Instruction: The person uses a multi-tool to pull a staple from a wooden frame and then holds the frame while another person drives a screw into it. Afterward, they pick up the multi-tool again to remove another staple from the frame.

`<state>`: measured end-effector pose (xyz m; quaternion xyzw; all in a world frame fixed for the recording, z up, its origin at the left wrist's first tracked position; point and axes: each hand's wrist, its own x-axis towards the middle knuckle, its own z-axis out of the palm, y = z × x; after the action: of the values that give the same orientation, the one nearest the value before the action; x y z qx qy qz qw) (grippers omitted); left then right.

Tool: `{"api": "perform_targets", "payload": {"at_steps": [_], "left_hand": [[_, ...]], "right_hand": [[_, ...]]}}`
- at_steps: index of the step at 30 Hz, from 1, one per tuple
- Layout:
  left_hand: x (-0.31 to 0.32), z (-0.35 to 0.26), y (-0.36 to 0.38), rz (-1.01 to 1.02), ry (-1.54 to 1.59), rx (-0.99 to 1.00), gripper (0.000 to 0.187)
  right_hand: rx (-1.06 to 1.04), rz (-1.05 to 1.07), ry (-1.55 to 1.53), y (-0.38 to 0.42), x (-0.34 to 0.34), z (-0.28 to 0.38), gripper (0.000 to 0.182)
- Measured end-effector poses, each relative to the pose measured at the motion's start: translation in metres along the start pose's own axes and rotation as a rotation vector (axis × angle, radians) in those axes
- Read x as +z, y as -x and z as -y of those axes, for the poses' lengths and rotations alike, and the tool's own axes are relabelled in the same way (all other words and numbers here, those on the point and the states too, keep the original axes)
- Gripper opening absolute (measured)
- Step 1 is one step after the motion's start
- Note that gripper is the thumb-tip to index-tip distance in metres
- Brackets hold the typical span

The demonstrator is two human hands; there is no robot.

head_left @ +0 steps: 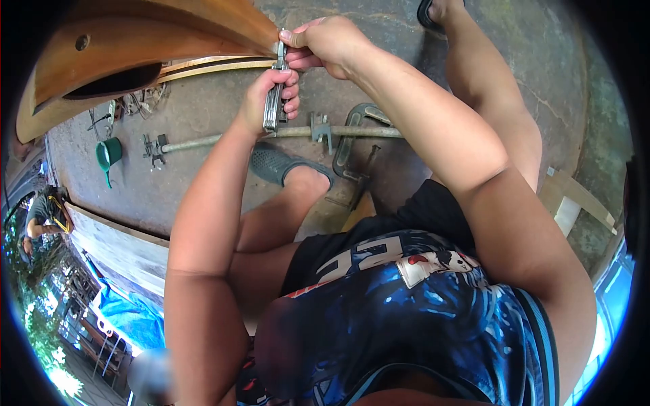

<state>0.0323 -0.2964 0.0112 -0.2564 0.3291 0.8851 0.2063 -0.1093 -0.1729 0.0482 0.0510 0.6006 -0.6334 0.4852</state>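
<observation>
The left hand (261, 98) was closed round the metal tool's (273, 111) grips, and the right hand (335, 47), partly closed, had thumb and fingers at its far end, by the narrow tip of the brown panel (169, 34); good work there seemed to call for a firm, level grip and fingertips clear of any pinch. Below lay the worn, stained floor (223, 176), with a long bar (244, 139), a dark clamp (345, 149) and a green dipper (108, 153). Beyond hung a blue tarp (125, 308).
</observation>
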Motion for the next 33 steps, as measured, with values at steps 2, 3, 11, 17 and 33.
{"api": "perform_targets", "payload": {"at_steps": [2,3,11,17,33], "left_hand": [[-0.0015,0.0011,-0.0002,0.009,0.007,-0.002,0.022],[-0.0018,0.0006,-0.0003,0.015,0.009,-0.002,0.022],[-0.0021,0.0011,0.0015,0.036,0.003,-0.001,0.022],[-0.0018,0.0021,0.0016,0.03,0.011,-0.009,0.023],[0.0004,0.0028,0.0024,0.045,0.031,-0.008,0.023]], "right_hand": [[0.001,-0.008,0.006,0.0009,0.0,-0.0009,0.025],[-0.002,-0.012,0.009,0.0014,0.0003,-0.0001,0.025],[-0.002,0.028,0.0,-0.0005,-0.0034,-0.0012,0.026],[-0.03,-0.014,-0.012,0.0018,-0.0005,-0.0039,0.024],[-0.031,-0.003,0.004,0.0022,-0.0002,-0.0016,0.023]]}}
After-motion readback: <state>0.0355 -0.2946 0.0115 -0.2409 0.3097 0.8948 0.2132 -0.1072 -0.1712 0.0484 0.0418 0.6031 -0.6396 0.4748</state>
